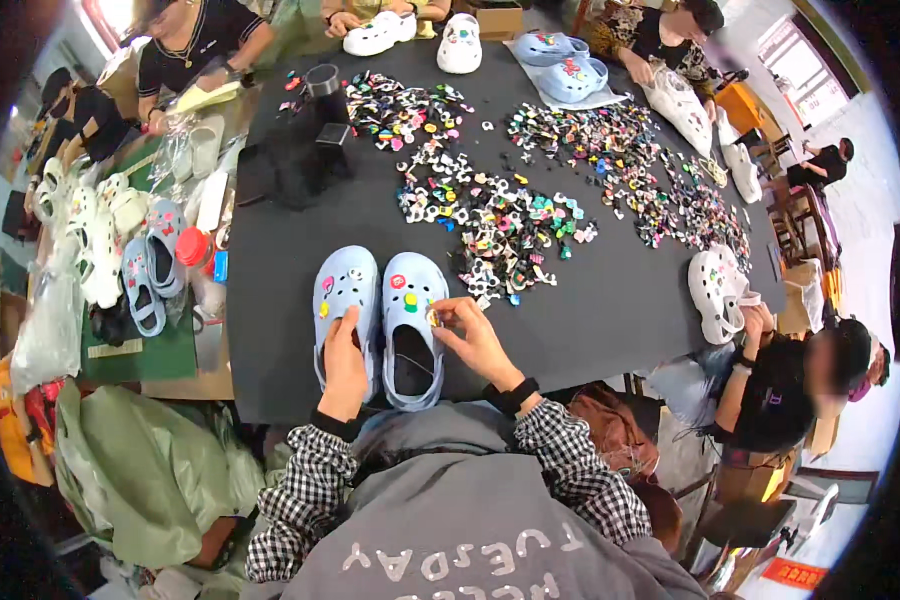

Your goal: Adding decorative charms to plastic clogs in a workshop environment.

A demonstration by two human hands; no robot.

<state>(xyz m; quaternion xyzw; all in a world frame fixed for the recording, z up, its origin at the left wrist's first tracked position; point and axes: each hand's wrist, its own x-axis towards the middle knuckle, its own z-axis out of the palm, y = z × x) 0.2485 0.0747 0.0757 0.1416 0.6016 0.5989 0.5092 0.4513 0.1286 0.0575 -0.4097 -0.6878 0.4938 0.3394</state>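
Observation:
Two light blue clogs lie side by side at the near edge of the black table. My left hand (344,368) is closed on the left clog (347,275), over its opening and strap. Colourful charms sit on that clog's toe. At the outer side of the right clog (415,275), my right hand (477,345) pinches a small yellowish shoe charm (432,317) against the upper. A red round charm (398,282) and a green and yellow charm (410,301) are also on the right clog. The charm under my right fingertips is partly hidden.
Heaps of loose charms (510,225) spread beyond the clogs. A dark cup (323,90) stands at the far left of the black table (300,240). Co-workers around handle white clogs (712,290). Bagged clogs and a red-lidded jar (193,246) crowd the left table.

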